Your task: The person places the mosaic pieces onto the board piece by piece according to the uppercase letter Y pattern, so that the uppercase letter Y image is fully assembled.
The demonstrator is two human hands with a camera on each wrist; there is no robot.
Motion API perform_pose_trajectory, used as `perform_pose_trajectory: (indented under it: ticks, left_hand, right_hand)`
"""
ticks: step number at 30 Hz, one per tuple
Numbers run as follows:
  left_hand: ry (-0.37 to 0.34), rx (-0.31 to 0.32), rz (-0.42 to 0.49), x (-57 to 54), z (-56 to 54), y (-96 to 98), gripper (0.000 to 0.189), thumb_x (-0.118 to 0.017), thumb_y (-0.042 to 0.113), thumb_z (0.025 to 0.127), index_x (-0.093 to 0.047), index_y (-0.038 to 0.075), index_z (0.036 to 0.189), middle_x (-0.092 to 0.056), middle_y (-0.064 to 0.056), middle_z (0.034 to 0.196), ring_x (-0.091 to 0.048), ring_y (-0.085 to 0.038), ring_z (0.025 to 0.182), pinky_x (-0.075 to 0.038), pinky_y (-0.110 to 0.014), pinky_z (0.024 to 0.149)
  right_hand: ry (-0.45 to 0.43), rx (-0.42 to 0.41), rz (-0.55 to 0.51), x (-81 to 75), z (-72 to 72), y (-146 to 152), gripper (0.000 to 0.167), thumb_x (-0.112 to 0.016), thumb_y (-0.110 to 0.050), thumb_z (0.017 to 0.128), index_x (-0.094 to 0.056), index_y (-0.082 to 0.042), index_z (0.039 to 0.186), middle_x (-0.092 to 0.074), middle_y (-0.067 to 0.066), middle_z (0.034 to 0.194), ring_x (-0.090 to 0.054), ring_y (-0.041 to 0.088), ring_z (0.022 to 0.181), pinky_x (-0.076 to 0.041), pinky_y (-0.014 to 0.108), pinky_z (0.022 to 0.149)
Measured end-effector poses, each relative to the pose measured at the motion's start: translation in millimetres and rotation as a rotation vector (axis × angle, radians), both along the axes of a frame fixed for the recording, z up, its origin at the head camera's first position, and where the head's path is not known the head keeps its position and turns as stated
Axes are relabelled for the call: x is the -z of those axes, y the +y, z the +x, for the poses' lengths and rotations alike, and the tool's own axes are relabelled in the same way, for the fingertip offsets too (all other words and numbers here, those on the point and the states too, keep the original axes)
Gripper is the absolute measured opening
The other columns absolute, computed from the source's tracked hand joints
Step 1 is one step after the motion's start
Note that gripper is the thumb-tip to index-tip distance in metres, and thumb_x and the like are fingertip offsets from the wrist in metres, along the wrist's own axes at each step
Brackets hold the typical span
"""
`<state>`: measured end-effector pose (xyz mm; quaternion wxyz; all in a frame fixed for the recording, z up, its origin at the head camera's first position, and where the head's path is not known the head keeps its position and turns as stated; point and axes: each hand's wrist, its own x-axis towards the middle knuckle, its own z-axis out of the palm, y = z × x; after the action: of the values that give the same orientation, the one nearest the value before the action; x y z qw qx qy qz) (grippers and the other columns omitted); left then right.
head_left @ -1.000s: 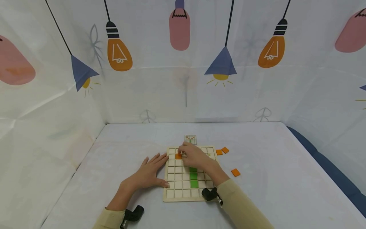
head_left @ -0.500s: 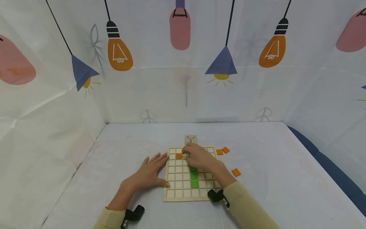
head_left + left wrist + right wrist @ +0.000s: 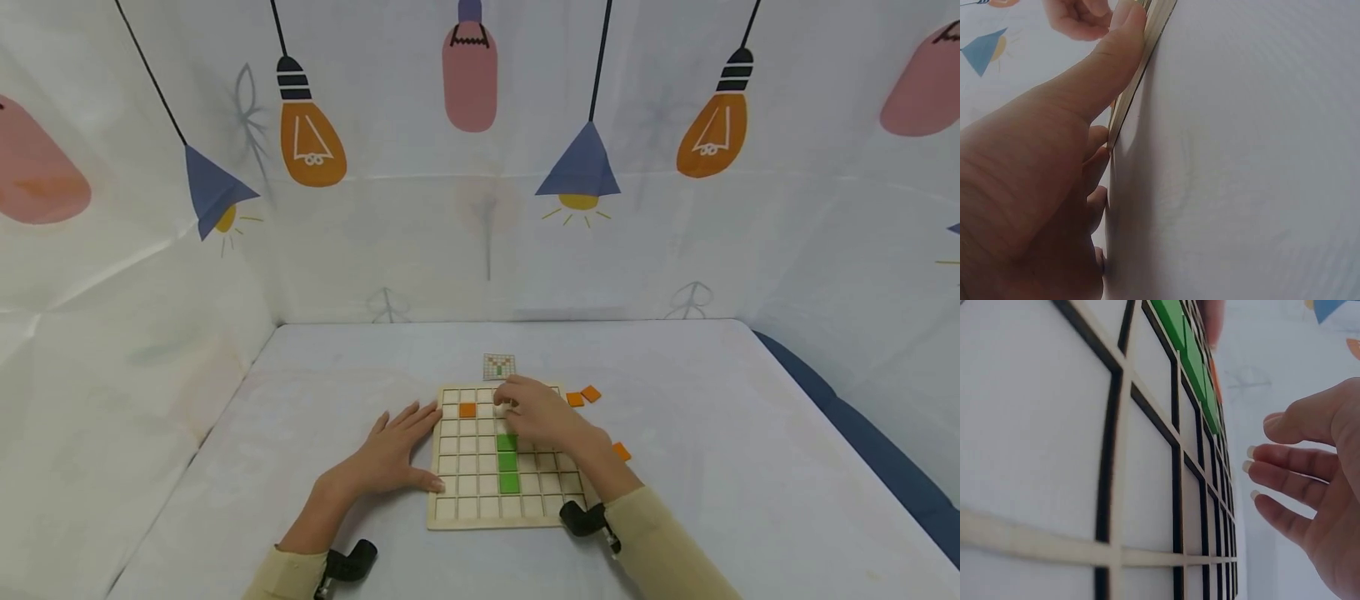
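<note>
A wooden grid board lies on the white table. One orange square tile sits in a cell at its upper left, and a column of green tiles runs down the middle. My left hand rests with spread fingers along the board's left edge; in the left wrist view its thumb presses on the rim. Over the upper right of the board hovers my right hand, fingers loosely bent. Nothing shows between its thumb and fingers in the right wrist view. It hides several cells.
Behind the board lies a small pattern card with a printed grid. Two loose orange tiles lie beyond the board's upper right corner. Another orange tile, partly covered by the right forearm, lies further right. A printed white cloth encloses the table.
My right hand has moved to the right, away from the orange tile in the grid, uncovering more of the board and the card. The left hand has stayed in place.
</note>
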<state>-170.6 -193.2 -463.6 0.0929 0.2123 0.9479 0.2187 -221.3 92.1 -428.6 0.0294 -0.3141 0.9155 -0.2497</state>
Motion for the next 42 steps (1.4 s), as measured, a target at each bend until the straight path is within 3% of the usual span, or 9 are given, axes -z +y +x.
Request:
perform_pose_trajectory:
  ticks: [10, 17, 26, 36, 42]
  left_hand:
    - [-0.004, 0.010, 0.013, -0.4, 0.2, 2.2, 0.115, -0.075, 0.073, 0.068, -0.027, 0.021, 0.159, -0.021, 0.003, 0.167, -0.013, -0.030, 0.156, -0.005, -0.068, 0.120]
    - [-0.003, 0.002, 0.008, -2.1, -0.8, 2.8, 0.115, -0.076, 0.071, 0.068, -0.027, 0.021, 0.159, -0.021, 0.003, 0.167, -0.013, -0.030, 0.156, -0.004, -0.068, 0.120]
    - [-0.022, -0.004, 0.023, -5.8, 3.0, 1.6, 0.115, -0.079, 0.067, 0.067, -0.029, 0.017, 0.158, -0.025, -0.004, 0.166, -0.015, -0.036, 0.155, -0.006, -0.072, 0.117]
    - [-0.043, -0.018, 0.022, -6.4, 5.5, 0.7, 0.114, -0.080, 0.066, 0.068, -0.029, 0.017, 0.158, -0.025, -0.003, 0.166, -0.014, -0.036, 0.155, -0.004, -0.071, 0.118]
    - [-0.046, -0.019, 0.028, -4.1, 3.0, 0.6, 0.115, -0.080, 0.067, 0.068, -0.028, 0.018, 0.158, -0.024, -0.002, 0.166, -0.013, -0.034, 0.156, -0.003, -0.069, 0.118]
  right_hand:
    - [-0.030, 0.075, -0.076, 0.2, 2.7, 21, 0.021, -0.061, -0.006, 0.095, -0.069, -0.010, 0.114, -0.065, -0.001, 0.111, -0.063, 0.019, 0.101, -0.054, 0.037, 0.086]
    - [-0.080, 0.105, -0.141, -0.1, 3.9, 31, 0.024, -0.058, -0.005, 0.096, -0.068, -0.012, 0.117, -0.065, -0.001, 0.114, -0.062, 0.019, 0.104, -0.054, 0.037, 0.086]
    - [-0.080, 0.131, -0.136, 0.4, 6.1, 39, 0.023, -0.060, -0.004, 0.095, -0.068, -0.008, 0.117, -0.067, 0.004, 0.112, -0.062, 0.020, 0.101, -0.054, 0.038, 0.085]
    - [-0.048, 0.171, -0.135, 0.9, 5.2, 50, 0.022, -0.060, -0.003, 0.094, -0.070, -0.007, 0.113, -0.068, 0.006, 0.110, -0.063, 0.021, 0.098, -0.053, 0.039, 0.084]
    - [-0.080, 0.222, -0.112, 3.3, 2.8, 56, 0.024, -0.059, -0.004, 0.094, -0.069, -0.008, 0.115, -0.067, 0.003, 0.110, -0.062, 0.021, 0.100, -0.053, 0.041, 0.086]
